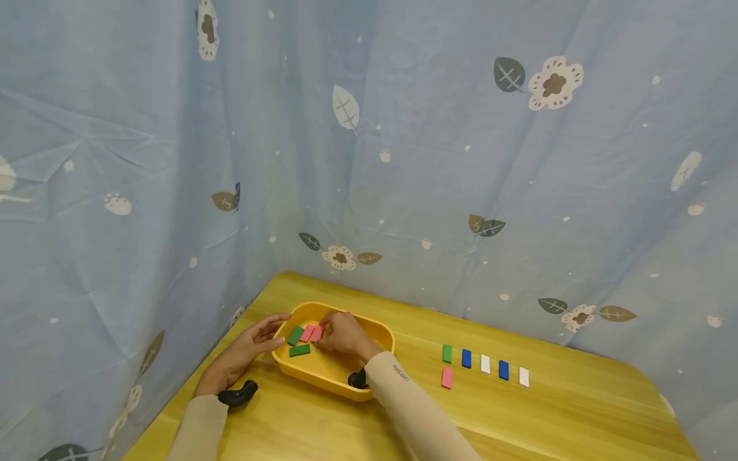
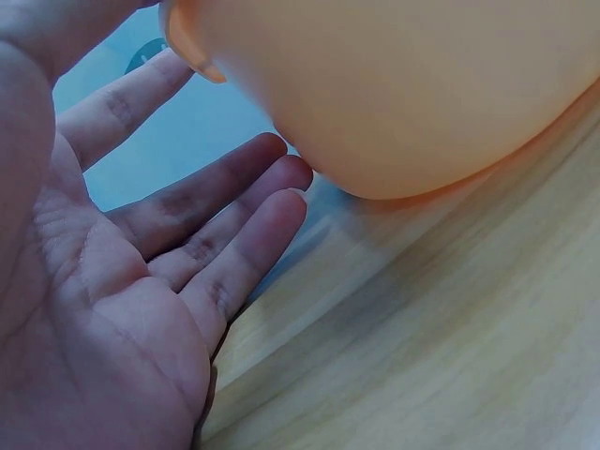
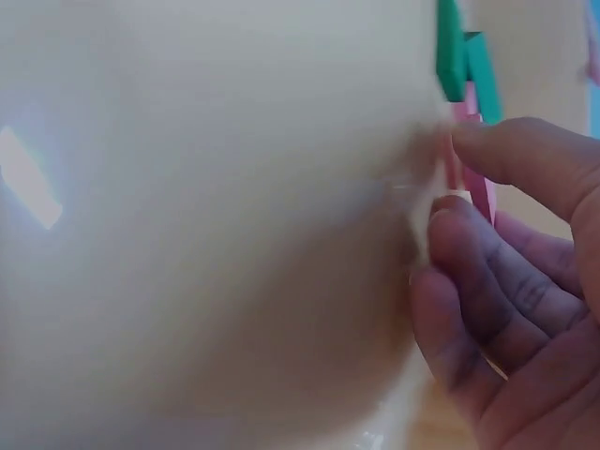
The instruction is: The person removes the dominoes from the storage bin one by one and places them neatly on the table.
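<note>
A yellow plastic tray [image 1: 323, 379] stands on the table, with two green tiles [image 1: 300, 350] and two pink tiles [image 1: 308, 333] visible at its left end. My right hand [image 1: 344, 336] reaches into the tray, its thumb and curled fingers right at the pink tiles [image 3: 482, 192]. A small whitish edge shows by its fingertips in the right wrist view; I cannot tell if a tile is pinched. My left hand [image 1: 249, 349] is at the tray's left end, fingertips by the rim. In the left wrist view its fingers [image 2: 253, 234] extend loosely beside the tray's outer wall [image 2: 403, 103].
Right of the tray, a row of tiles lies on the wooden table [image 1: 553, 422]: a green tile [image 1: 447, 353], blue tiles [image 1: 466, 358] and white tiles [image 1: 485, 363]. One pink tile [image 1: 446, 378] lies below the green one. A patterned blue curtain [image 1: 426, 160] hangs behind.
</note>
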A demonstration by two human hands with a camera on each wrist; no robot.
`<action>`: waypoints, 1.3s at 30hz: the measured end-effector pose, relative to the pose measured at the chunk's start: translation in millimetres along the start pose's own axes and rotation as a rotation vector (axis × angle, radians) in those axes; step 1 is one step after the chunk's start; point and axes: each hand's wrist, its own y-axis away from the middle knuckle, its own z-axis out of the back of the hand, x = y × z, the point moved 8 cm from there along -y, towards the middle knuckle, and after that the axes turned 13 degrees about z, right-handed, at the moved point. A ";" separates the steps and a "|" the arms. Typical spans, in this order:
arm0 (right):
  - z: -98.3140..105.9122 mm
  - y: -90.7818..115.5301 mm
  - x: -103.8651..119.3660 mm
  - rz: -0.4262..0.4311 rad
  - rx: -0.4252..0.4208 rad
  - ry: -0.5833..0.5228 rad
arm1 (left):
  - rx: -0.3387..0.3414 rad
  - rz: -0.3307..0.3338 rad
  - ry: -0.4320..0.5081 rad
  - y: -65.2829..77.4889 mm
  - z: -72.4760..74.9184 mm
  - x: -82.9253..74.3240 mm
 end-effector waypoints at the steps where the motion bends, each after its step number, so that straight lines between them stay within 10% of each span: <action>1: 2.6 1.6 -0.4 -0.001 -0.002 -0.016 | 0.000 0.004 0.002 -0.4 -0.3 0.6; 39: 130.7 125.2 -29.0 0.016 -0.151 -0.129 | 0.005 -0.004 -0.029 2.3 -3.7 -1.8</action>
